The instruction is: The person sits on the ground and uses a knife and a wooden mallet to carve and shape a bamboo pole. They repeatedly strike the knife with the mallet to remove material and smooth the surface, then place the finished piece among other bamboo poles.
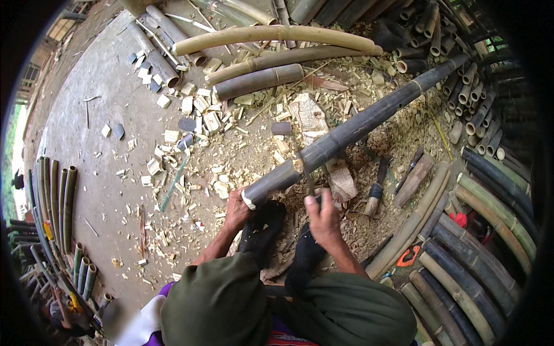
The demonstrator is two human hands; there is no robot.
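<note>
A long dark bamboo pole (358, 127) slants across the middle, up to the far right. It rests over a chopped pale wood block (340, 180). My left hand (235, 213) is closed around the pole's near end, by its pale cut rim. My right hand (324, 219) grips the dark handle of a narrow-bladed tool (308, 180), perhaps a knife. Its blade reaches to a pale, notched ring on the pole; whether it touches I cannot tell. A short dark bamboo piece (281, 128) lies just beyond the pole.
Wood chips (222, 187) litter the ground. Curved bamboo poles (277, 36) lie at the far side, with stacked bamboo (467, 277) at right. A dark tool with a bound handle (378, 187) and an orange-handled tool (408, 255) lie right. Another person (64, 314) is at lower left.
</note>
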